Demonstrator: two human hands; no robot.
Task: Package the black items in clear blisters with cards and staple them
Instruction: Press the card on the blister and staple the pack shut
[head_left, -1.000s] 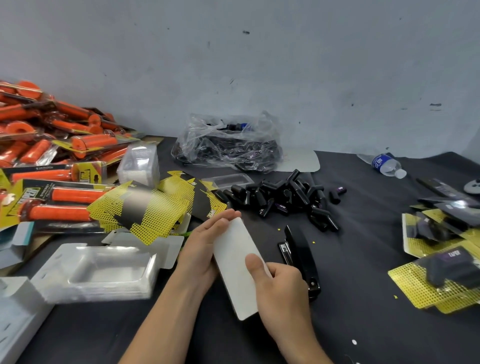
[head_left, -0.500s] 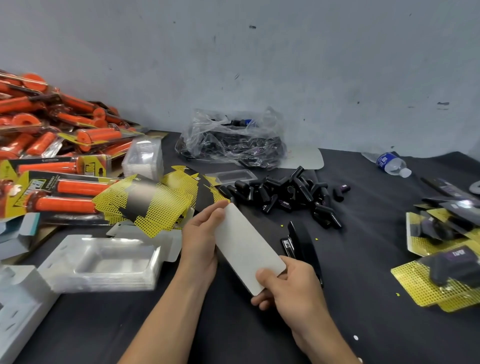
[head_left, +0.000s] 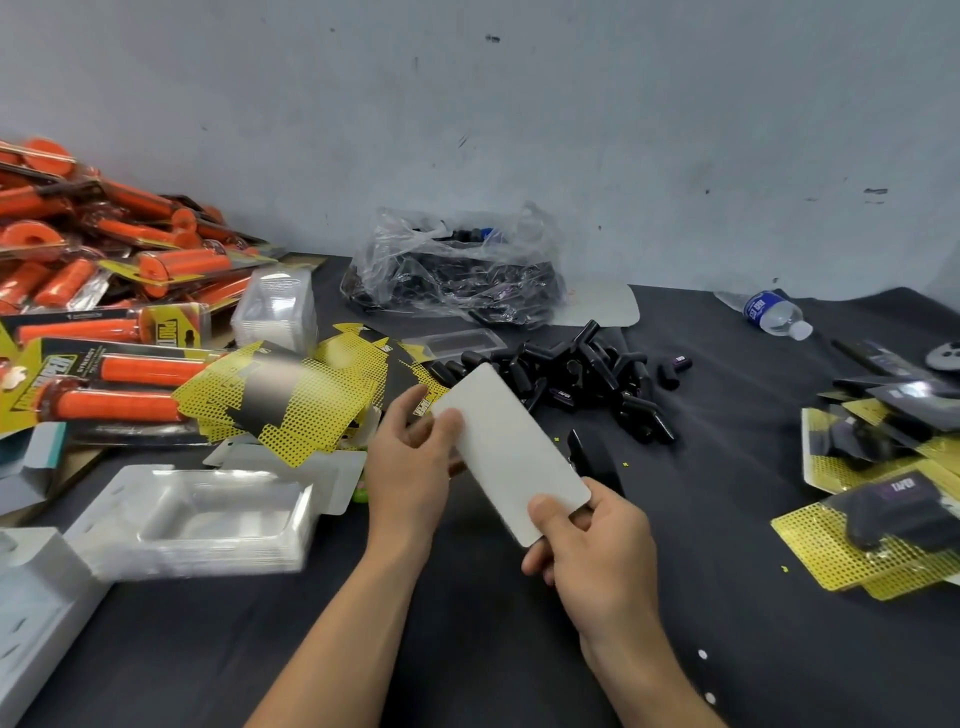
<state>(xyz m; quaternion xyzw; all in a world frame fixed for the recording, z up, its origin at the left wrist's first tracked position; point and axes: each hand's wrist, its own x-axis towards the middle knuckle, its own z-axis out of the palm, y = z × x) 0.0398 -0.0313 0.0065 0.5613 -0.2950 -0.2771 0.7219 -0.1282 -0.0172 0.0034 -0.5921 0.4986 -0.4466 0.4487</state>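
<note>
Slippage is a risk: the white card (head_left: 506, 452) is pinched only at its edges, the far end by the left hand (head_left: 410, 467) and the near corner by the right hand (head_left: 597, 551), in front of the black items (head_left: 571, 374). A crease could be caused by twisting between the two grips.

My two bare forearms reach in from the bottom edge and angle toward each other. My left hand (head_left: 410, 462) is held higher, its back toward me, thumb pressed on the upper left edge of a white card (head_left: 506, 447), fingers curled behind it. My right hand (head_left: 597, 551) sits lower and nearer, thumb pinching the card's lower corner against curled fingers underneath. Both wrists look nearly straight.
</note>
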